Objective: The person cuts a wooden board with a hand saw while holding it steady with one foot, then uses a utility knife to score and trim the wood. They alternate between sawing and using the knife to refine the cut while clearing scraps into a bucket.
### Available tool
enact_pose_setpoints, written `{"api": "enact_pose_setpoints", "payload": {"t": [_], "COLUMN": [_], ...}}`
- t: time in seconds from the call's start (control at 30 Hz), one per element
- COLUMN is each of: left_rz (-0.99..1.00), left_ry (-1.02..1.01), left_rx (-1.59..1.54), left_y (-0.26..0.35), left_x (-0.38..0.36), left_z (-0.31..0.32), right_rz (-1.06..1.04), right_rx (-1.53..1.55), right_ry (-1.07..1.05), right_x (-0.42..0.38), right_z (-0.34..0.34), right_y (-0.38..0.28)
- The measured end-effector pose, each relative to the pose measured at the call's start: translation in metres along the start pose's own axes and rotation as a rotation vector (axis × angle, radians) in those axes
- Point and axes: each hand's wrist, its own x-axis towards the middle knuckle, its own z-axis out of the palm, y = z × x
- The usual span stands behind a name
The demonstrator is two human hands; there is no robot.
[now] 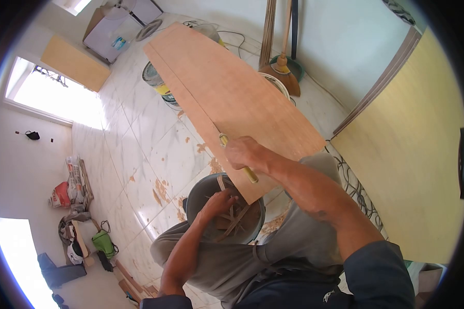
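Observation:
My right hand (245,153) is closed around a yellow utility knife (250,174), resting on the plywood board (232,92). The knife's front end lies at a long dark line that runs along the board near its left edge. My left hand (219,202) is over a dark bucket (195,194) beside the board's near end. Its fingers are curled close to the board's edge, and what they hold, if anything, is hidden. Thin wood strips (236,222) lie in the bucket below it.
A paint pail (152,74) stands beneath the board's far left part. Wood shavings (161,191) are scattered over the tiled floor. Brooms (282,64) lean at the wall, and tangled cables (363,198) lie at the right. Bags and a green pouch (104,243) sit along the left wall.

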Motion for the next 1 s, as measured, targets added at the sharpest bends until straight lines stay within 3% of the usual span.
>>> {"api": "enact_pose_setpoints", "payload": {"t": [0.57, 1.0], "left_rz": [0.098, 0.131], "left_ry": [0.063, 0.088], "left_rx": [-0.077, -0.021], "left_y": [-0.002, -0.001], "left_x": [-0.002, -0.003], "left_z": [0.002, 0.001], "right_rz": [-0.011, -0.127], "right_rx": [-0.022, -0.112], "right_ry": [-0.037, 0.214], "right_x": [0.001, 0.007], "right_z": [-0.006, 0.019], "right_y": [-0.002, 0.012]}}
